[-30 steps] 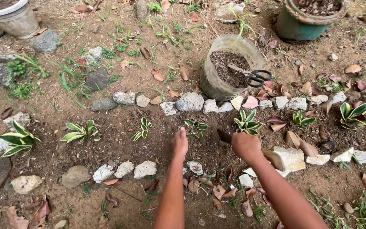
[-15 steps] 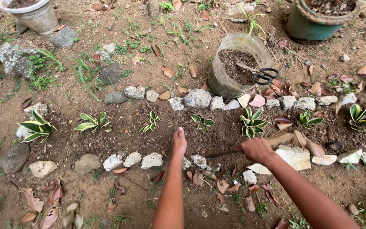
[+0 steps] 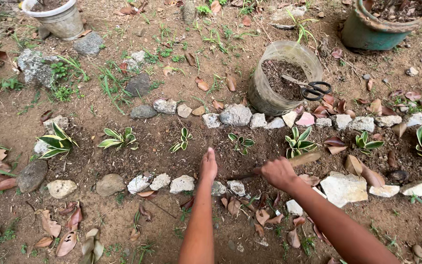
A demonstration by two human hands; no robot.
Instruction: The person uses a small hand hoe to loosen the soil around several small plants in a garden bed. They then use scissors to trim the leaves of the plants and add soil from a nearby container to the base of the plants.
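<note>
Two rows of stones fence in a thin strip of dark dirt, and both hands work inside it. The left hand (image 3: 208, 165) lies flat on the dirt with its fingers pressed together, pointing up toward the far row of stones (image 3: 235, 115). The right hand (image 3: 278, 172) is closed tight around a stick tool (image 3: 305, 159). The tool lies almost flat. Its long way runs left to right, with the pale wooden end up and to the right and the dark end low and to the left, near the left hand. Small striped plants (image 3: 241, 143) stand just past the hands. Bare dirt between the plants leaves some room. The near row of stones (image 3: 181, 184) sits under the wrists.
</note>
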